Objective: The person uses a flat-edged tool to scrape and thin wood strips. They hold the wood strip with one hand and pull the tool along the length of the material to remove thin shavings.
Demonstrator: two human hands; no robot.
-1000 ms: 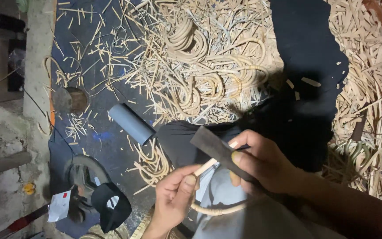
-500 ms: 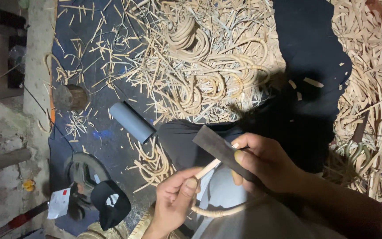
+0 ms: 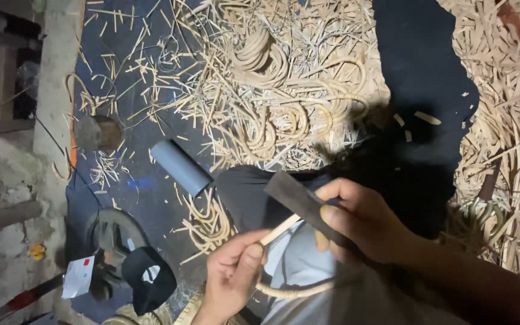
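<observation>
My right hand (image 3: 362,222) grips a dark flat blade (image 3: 299,197), its broad end pointing up and left. My left hand (image 3: 233,274) pinches a thin pale cane strip (image 3: 279,230) between thumb and fingers. The strip's tip touches the blade's underside, and its other end curves below my hands (image 3: 290,292) over a pale cloth on my lap (image 3: 302,259).
Piles of cane shavings and coiled strips (image 3: 272,90) cover a dark blue mat (image 3: 422,72). A grey tube (image 3: 180,167) lies left of my hands. A black cap (image 3: 148,280) and a round dark object (image 3: 112,232) sit lower left. A concrete edge (image 3: 52,90) runs along the left.
Both hands stay nearly in place on the blade and strip; the view has shifted slightly.
</observation>
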